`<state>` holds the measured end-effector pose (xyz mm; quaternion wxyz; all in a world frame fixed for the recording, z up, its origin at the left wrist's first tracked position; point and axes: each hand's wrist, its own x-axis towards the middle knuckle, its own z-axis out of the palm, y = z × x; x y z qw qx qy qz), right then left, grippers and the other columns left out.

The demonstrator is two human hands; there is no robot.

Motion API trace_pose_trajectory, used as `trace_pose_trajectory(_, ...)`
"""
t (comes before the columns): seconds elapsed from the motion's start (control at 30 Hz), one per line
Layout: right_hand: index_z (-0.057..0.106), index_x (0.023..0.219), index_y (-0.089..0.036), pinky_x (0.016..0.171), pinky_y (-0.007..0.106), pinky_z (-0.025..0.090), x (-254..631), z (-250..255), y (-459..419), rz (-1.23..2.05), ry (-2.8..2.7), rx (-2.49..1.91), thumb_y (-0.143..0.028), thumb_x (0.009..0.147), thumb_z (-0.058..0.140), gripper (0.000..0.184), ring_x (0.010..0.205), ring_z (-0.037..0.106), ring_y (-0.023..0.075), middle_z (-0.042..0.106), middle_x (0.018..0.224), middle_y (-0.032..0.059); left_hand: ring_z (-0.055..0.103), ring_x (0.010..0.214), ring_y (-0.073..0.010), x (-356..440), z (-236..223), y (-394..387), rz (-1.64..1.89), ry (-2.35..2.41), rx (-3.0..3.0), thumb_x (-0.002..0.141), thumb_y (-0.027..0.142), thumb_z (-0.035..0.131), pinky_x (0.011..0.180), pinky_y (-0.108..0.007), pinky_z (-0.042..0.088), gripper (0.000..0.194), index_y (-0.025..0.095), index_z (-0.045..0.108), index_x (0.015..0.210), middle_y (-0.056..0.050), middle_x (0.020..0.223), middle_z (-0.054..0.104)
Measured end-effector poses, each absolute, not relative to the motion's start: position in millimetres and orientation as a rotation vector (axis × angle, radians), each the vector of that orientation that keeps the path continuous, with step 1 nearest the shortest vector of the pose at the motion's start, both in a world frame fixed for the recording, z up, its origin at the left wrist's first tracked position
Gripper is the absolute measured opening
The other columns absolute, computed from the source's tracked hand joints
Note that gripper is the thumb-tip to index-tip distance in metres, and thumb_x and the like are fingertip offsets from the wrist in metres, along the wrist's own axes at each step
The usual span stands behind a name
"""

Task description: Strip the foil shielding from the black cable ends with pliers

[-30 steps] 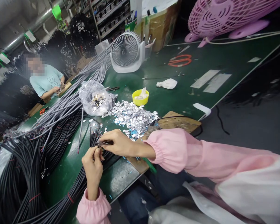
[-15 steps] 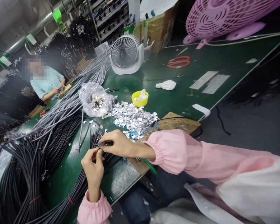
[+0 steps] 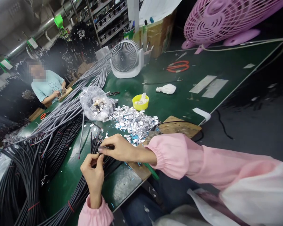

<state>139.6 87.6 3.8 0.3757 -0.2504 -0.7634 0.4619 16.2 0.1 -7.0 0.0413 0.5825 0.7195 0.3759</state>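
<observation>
Fingers pinched, my left hand [image 3: 93, 172] holds the end of a black cable, which is mostly hidden by the fingertips. My right hand [image 3: 119, 147] is closed on a small dark tool [image 3: 110, 146], its tip close to the left fingertips; its exact kind I cannot make out. Beneath both hands runs a bundle of black cables [image 3: 77, 191], tied with a red band. Just beyond them lies a heap of silvery foil scraps [image 3: 138, 122] mixed with blue bits.
Gray cables [image 3: 61, 110] stretch along the bench's left side. Farther back stand a clear bag of scraps [image 3: 96, 105], a yellow dish [image 3: 141, 102], a white fan [image 3: 125, 59] and orange-handled scissors [image 3: 178, 66]. A pink fan [image 3: 217, 23] is at top right. A co-worker [image 3: 48, 84] sits at far left.
My right hand has shifted slightly, its fingers now covering more of the dark tool and meeting the left fingertips. The whole view has tilted a little.
</observation>
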Motion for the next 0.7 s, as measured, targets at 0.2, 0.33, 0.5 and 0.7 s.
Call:
trace_pose_trajectory(0.2,0.052,0.051,-0.012,0.045,0.019,0.024,135.0,2.7,90.2,1.522,-1.868,-0.766,-0.029,0.081,0.052,0.034,0.046,0.037,0.0064,0.043,0.046,-0.0036,0.053,0.053,-0.0154,10.6,-9.9,-0.5,1.142,2.139,1.844,0.081,0.028,0.049,0.048,-0.025,0.039,0.027,0.019,0.060,0.058,-0.004,0.057,0.060)
trace_pose_trajectory(0.33,0.051,0.053,-0.012,0.045,0.019,0.026,135.4,0.0,91.6,1.513,-1.828,-0.696,-0.033,0.080,0.051,0.035,0.047,0.038,0.0065,0.045,0.048,-0.0031,0.052,0.054,-0.0153,9.0,-9.5,0.0,1.113,2.138,1.867,0.082,0.028,0.046,0.048,-0.025,0.038,0.028,0.018,0.062,0.061,-0.005,0.058,0.059)
trace_pose_trajectory(0.5,0.054,0.055,-0.011,0.044,0.018,0.024,136.6,0.3,94.7,1.486,-1.874,-0.683,-0.032,0.079,0.052,0.032,0.047,0.037,0.0062,0.043,0.048,-0.0037,0.053,0.058,-0.0163,10.1,-9.5,1.0,1.038,2.124,1.885,0.084,0.029,0.043,0.051,-0.025,0.039,0.029,0.018,0.062,0.065,-0.005,0.060,0.058)
trace_pose_trajectory(0.7,0.049,0.049,-0.013,0.043,0.019,0.026,133.8,-2.5,97.8,1.634,-1.835,-0.726,-0.036,0.079,0.055,0.039,0.042,0.038,0.0057,0.044,0.043,-0.0039,0.049,0.054,-0.0151,9.0,-11.1,-0.2,1.006,2.051,1.809,0.088,0.039,0.034,0.048,-0.025,0.038,0.042,0.019,0.056,0.059,-0.006,0.057,0.055)
